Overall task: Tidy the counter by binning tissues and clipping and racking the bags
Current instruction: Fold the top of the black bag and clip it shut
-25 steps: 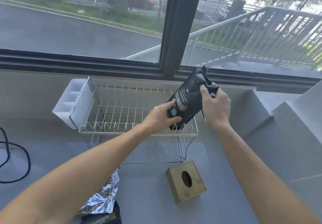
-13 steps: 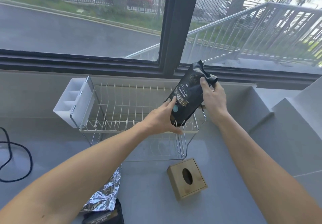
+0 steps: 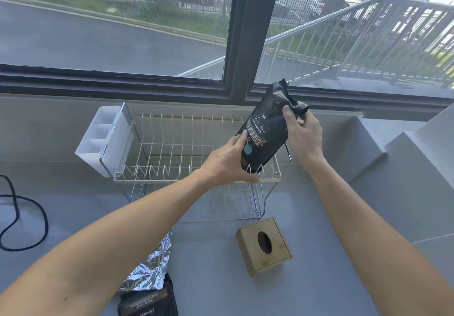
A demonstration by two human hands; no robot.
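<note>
Standing the glossy black coffee bag into the white wire dish rack, our right hand pinches its crumpled top, fingers closed on it. Left hand steadies the front with open fingers. Released between tines, we judge it could topple.

Both bare forearms reach far. The left hand lies open, fingers spread, index extended. The right hand, slightly farther right, has its grip closed, knuckles up.
</note>
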